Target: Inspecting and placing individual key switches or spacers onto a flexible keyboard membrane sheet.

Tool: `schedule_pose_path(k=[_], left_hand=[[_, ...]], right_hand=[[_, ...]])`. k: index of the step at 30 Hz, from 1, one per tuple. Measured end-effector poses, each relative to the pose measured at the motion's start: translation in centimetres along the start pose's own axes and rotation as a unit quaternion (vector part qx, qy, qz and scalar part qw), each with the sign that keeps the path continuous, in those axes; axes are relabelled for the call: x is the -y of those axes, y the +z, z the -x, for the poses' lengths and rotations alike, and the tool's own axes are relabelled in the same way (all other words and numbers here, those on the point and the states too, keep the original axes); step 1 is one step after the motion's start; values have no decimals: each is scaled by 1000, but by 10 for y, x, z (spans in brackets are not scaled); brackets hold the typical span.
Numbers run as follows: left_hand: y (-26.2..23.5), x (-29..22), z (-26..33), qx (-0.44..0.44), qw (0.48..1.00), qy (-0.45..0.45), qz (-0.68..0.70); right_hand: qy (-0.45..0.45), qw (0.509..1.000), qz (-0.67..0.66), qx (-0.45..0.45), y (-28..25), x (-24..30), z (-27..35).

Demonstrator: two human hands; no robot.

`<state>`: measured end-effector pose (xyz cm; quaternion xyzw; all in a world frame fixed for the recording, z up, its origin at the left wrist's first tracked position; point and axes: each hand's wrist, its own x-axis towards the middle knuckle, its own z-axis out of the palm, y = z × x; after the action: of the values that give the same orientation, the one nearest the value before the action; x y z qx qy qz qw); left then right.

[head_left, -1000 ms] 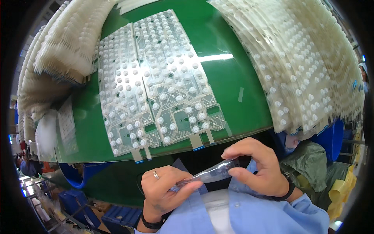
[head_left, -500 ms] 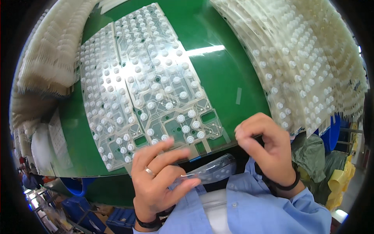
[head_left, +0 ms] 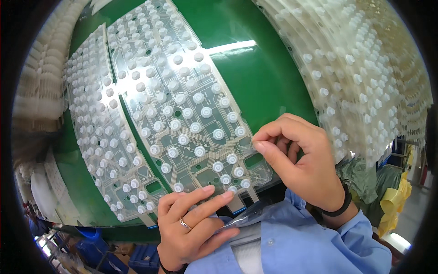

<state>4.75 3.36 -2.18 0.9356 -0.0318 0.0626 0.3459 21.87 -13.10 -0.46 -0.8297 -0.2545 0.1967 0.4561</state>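
Observation:
Two clear keyboard membrane sheets with white rubber domes lie side by side on the green table, the right sheet point(head_left: 200, 116) and the left sheet point(head_left: 98, 132). My left hand point(head_left: 194, 228), with a ring on it, has its fingers stretched out and apart, their tips at the right sheet's near edge. My right hand point(head_left: 296, 155) pinches thumb and forefinger together at that sheet's right edge. Whatever lies between those fingertips is too small to make out. A glossy clear plastic piece point(head_left: 246, 215) shows beside my left thumb, partly hidden; I cannot tell whether the hand touches it.
Tall stacks of domed sheets stand on the right point(head_left: 360, 86) and on the left point(head_left: 41, 86). The green table point(head_left: 269, 82) ends close to my body. Yellow material point(head_left: 393, 205) and dark green bags point(head_left: 360, 180) are at the lower right.
My right hand has come left, from above the table to the right sheet's edge, and its fingertips now meet there. The view has shifted, so the sheets appear further left and lower.

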Motion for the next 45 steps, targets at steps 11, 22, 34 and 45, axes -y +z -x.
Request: schedule_pose_path(k=[11,22,34,45], left_hand=[[-1,0,-1,4,1000,-5,-5],[-1,1,-1,-1,1000,1,-7],[-1,1,-1,3,1000,0,-5],[0,-2,-2,-9,1000,-11,11]], right_hand=[[22,999,23,3,3,2,-3],[23,1000,7,12,1,0,-3],[24,999,42,0,5,3,-3],[-16,997,36,-63,14,-4,6]])
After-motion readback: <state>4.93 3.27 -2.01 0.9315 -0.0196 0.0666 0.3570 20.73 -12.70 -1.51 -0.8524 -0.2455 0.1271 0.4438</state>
